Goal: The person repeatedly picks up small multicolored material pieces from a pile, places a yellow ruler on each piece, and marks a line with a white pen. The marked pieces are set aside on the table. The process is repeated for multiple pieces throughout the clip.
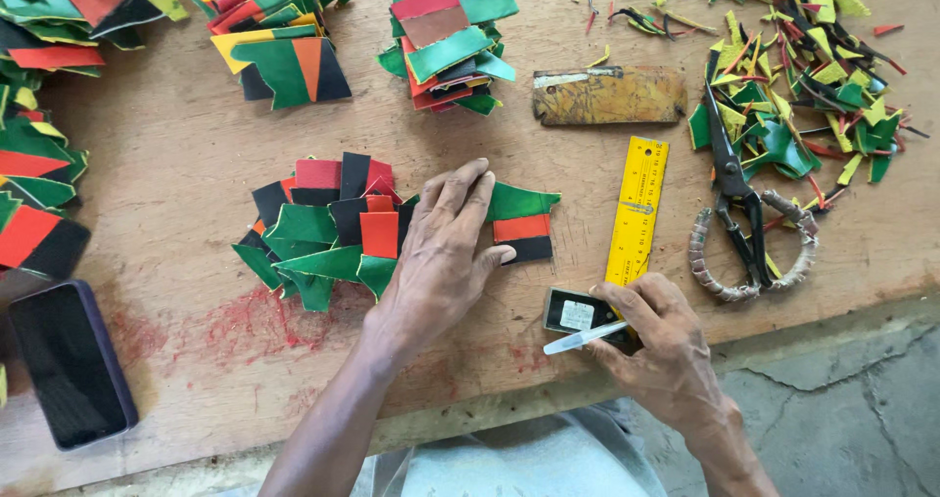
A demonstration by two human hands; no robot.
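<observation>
Two hands work at a wooden table (176, 164). The left hand (441, 252) lies flat, fingers spread and open, pressing on a pile of cut pieces (333, 228) in green, red and black, near the middle of the table. Under its fingertips one striped piece (524, 225) sticks out to the right. The right hand (661, 345) closes its fingers around a small blade (585, 337), and it touches a little dark box (578, 313) at the table edge. A yellow ruler (636, 211) lies just beside, and scissors (736, 198) are further right among scraps (793, 76).

The pieces look thin, light and bendable, probably a little slippery on each other, so I think pressing flat from above holds them best, and a single piece is best pinched at its free edge.
</observation>
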